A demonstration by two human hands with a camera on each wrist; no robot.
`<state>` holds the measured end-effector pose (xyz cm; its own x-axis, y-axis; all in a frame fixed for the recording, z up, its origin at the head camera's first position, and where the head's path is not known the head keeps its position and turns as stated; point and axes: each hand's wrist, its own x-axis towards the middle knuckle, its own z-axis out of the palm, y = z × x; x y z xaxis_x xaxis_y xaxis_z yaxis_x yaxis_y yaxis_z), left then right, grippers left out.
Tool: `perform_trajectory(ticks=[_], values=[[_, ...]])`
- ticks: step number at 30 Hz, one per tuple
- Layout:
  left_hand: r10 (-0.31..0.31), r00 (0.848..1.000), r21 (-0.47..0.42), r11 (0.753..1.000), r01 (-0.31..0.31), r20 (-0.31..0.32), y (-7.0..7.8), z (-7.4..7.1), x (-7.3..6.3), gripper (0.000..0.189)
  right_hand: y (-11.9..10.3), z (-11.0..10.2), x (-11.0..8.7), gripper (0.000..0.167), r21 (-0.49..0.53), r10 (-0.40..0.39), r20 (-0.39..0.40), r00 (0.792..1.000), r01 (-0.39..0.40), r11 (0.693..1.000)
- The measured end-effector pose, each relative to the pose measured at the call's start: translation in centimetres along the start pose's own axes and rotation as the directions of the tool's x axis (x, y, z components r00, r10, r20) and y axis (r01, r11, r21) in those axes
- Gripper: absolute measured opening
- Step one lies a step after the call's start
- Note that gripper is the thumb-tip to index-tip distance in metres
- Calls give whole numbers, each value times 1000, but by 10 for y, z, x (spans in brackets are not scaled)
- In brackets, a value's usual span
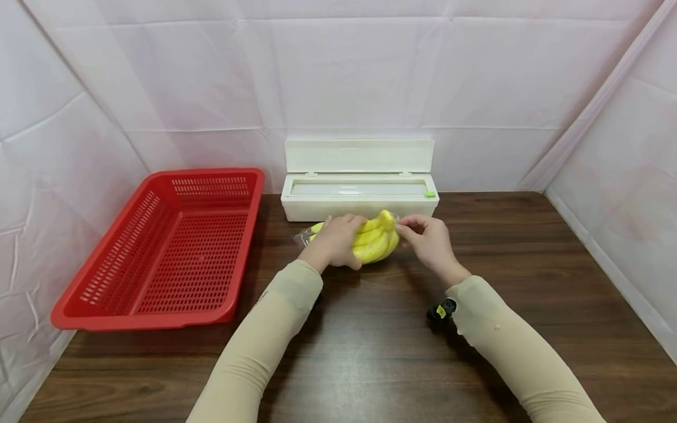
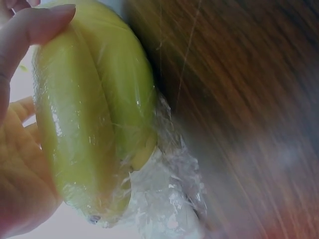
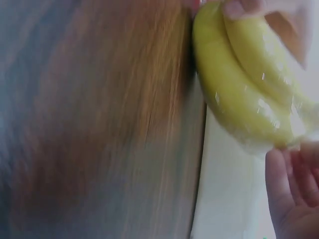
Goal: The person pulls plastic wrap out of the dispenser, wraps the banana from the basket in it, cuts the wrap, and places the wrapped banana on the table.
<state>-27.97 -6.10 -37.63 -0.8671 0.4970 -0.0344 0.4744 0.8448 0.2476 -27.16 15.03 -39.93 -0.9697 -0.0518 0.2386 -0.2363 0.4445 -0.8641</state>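
A bunch of yellow bananas (image 1: 374, 244), covered in clear plastic wrap, lies on the table with its stem end to the right. My left hand (image 1: 338, 239) holds the bunch from above, thumb on the near side and fingers over the far side. Loose, crumpled plastic wrap (image 2: 164, 199) sticks out past the banana tips in the left wrist view. At the stem end, my right hand (image 1: 427, 239) pinches the edge of the wrap between thumb and fingers. The right fingertips (image 3: 276, 159) sit right against the bananas in the right wrist view.
Just behind the bananas stands a white wrap dispenser (image 1: 359, 210), its lid (image 1: 359, 155) raised and a green slider (image 1: 430, 194) at its right end. To the left is a red perforated basket (image 1: 240, 288). White cloth walls (image 1: 349, 76) border the dark wooden table (image 1: 381, 358).
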Motion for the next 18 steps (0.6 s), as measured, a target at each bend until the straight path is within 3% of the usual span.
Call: perform_trajectory(ticks=[5, 9, 14, 18], values=[[1, 1000, -4, 1000, -1, -1, 1, -1, 1, 92, -8, 1, -9, 24, -100, -63, -32, 998, 60, 993], [-1, 1000, -2, 1000, 1, 0, 2, -1, 2, 92, -12, 2, -19, 38, -134, -133, -39, 990, 127, 983], [-7, 1000, 0, 1000, 7, -6, 2, -1, 2, 90, -14, 6, -30, 47, -246, -250, 6, 968, 244, 938], [-8, 1000, -1, 1000, 8, -4, 3, 0, 1, 90, -16, 8, -34, 50, -306, -238, 64, 969, 246, 920]])
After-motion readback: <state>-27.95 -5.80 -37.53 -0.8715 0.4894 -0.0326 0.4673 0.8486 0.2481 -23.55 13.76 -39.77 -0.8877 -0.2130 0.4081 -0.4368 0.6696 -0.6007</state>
